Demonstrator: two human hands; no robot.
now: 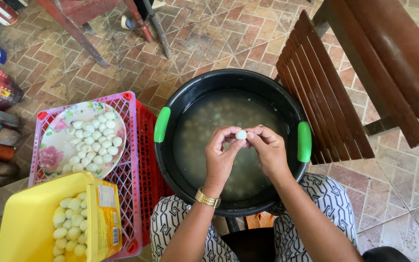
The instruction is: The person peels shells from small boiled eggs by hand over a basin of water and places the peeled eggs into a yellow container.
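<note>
**Small white egg held over the black basin**

A small white egg (pixel 240 135) is being pinched between the fingertips of the left hand (pixel 220 157) and the right hand (pixel 269 151), above the cloudy water in the black basin (pixel 229 80). More white eggs are lying on the flowered plate (pixel 56 140) and in the yellow tub (pixel 27 223) beside it.

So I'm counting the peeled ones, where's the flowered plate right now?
In the head view the flowered plate sits at the left on the pink crate, behind the yellow tub and left of the black basin.
</note>
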